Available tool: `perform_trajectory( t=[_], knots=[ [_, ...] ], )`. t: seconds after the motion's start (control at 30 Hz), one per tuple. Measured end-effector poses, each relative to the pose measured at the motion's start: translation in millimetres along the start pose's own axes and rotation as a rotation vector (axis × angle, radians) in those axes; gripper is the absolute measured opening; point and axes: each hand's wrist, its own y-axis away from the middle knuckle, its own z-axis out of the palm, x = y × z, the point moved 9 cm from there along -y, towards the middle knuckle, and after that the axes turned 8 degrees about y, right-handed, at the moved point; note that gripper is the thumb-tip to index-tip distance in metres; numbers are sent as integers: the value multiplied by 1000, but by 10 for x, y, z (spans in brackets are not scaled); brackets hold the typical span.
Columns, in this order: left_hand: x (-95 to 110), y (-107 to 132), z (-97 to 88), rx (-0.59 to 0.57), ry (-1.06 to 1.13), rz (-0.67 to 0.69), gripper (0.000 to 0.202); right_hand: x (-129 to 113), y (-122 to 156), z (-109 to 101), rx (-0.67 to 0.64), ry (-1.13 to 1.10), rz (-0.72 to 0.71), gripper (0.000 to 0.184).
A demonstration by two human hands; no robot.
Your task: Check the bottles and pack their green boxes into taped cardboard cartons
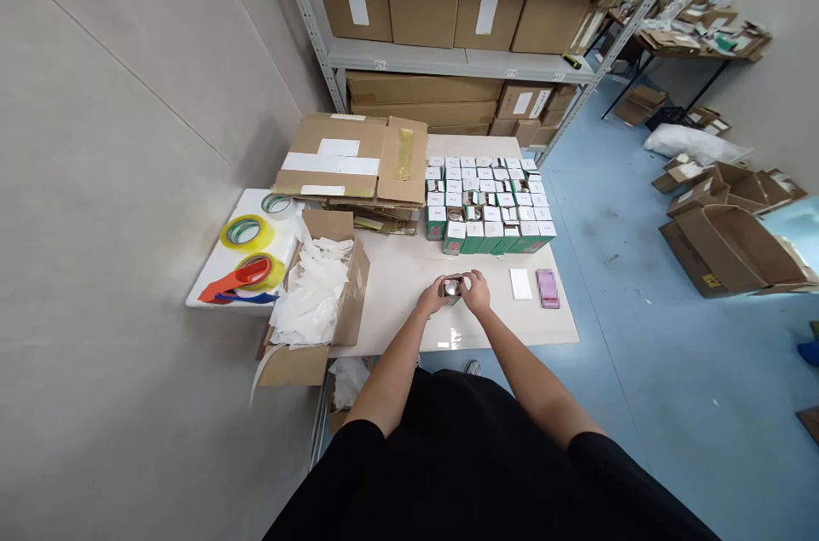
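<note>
My left hand [433,298] and my right hand [476,292] meet over the near middle of the beige table [397,276]. Both close around one small shiny object [452,287] between them, too small to name. Just beyond it stands a block of several small green-and-white boxes [490,204], some with open tops. A white card [520,283] and a pink stack [548,287] lie to the right of my right hand.
An open carton of white plastic bags [316,289] sits at the left. Tape rolls [247,232] and a red tape dispenser [235,281] rest on a white side surface. Flattened cardboard [351,161] lies behind. Shelves of cartons [448,8] stand at the back; loose cartons [729,238] litter the blue floor.
</note>
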Motion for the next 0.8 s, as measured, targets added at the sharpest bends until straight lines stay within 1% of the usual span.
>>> perform_trajectory(
  t=[0.07,0.13,0.2,0.27,0.33,0.43,0.47,0.53,0.6,0.63,0.7,0.8],
  knots=[
    [40,12,-2,-5,1,6,90,-167,7,-4,-23,55,-52,39],
    [84,31,-8,-15,-1,17,89,-303,29,14,-54,109,-86,41],
    [114,55,-18,-24,-8,21,89,-396,59,-5,-35,159,-117,39],
    [111,76,-30,-29,-12,2,90,-434,87,-32,-7,206,-147,36],
    [87,88,-40,-27,-9,-25,93,-401,101,-48,0,251,-154,34],
    [64,88,-39,-23,9,-46,99,-257,95,-58,-14,291,-96,30],
    [71,85,-32,-26,20,-39,99,-210,93,-51,-26,292,-71,31],
    [97,82,-19,-34,43,-17,97,-148,95,-13,-60,281,-33,42],
    [128,83,-14,-37,56,4,95,-129,94,30,-89,267,-1,52],
    [140,85,-12,-39,58,9,94,-129,89,45,-97,261,18,54],
    [166,90,-3,-50,68,22,92,-143,63,64,-111,255,62,54],
    [199,91,37,-80,80,45,87,-148,9,96,-165,245,157,51]
  ],
)
